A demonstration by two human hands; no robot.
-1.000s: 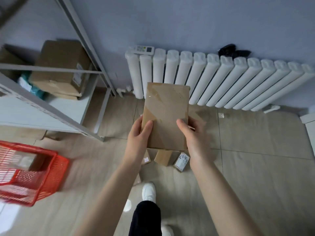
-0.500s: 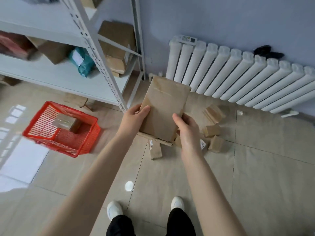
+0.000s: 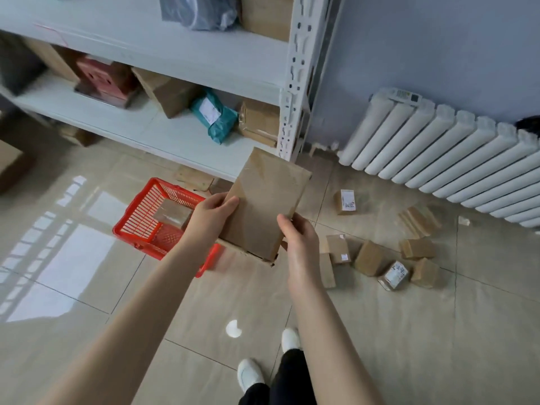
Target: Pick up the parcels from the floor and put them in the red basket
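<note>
I hold a flat brown cardboard parcel (image 3: 267,203) in the air with both hands. My left hand (image 3: 211,216) grips its left edge and my right hand (image 3: 298,238) its lower right corner. The red basket (image 3: 140,223) stands on the floor just left of the parcel, partly hidden by my left forearm. One taped brown parcel (image 3: 172,214) lies inside it. Several small brown parcels (image 3: 371,258) are scattered on the tiles to the right, one apart with a white label (image 3: 345,201).
A white metal shelf unit (image 3: 295,83) with boxes and a teal mailer bag (image 3: 216,116) stands behind the basket. A white radiator (image 3: 444,153) runs along the wall at right. My feet (image 3: 251,375) are at the bottom. A brown box (image 3: 11,168) sits far left.
The view has swung left. The basket now lies just under the parcel's left side, and the floor parcels have shifted right. Both hands keep their hold on the flat parcel.
</note>
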